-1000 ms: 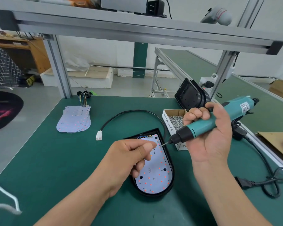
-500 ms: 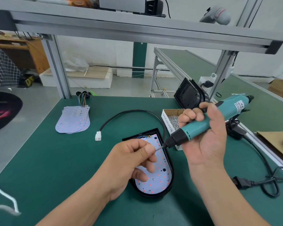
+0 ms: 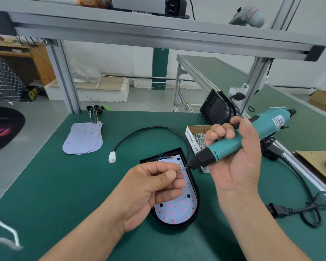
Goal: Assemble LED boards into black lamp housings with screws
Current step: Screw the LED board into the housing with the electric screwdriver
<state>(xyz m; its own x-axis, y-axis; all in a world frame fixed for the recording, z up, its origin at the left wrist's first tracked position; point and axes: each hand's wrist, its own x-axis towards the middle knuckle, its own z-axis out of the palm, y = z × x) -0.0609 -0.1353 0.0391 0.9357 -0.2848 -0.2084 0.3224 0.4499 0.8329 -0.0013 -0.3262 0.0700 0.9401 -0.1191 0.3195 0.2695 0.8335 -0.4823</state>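
Gripping the screwdriver (image 3: pixel 239 142), right hand (image 3: pixel 237 166) meets left hand (image 3: pixel 152 189) pinching its bit (image 3: pixel 183 168) beside the "SPRING BALANCER" box (image 3: pixel 191 141).

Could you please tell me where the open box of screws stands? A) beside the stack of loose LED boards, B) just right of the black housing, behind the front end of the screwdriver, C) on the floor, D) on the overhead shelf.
B: the box of screws stands at the far right side of the black housing, partly hidden behind the electric screwdriver that the right hand grips.
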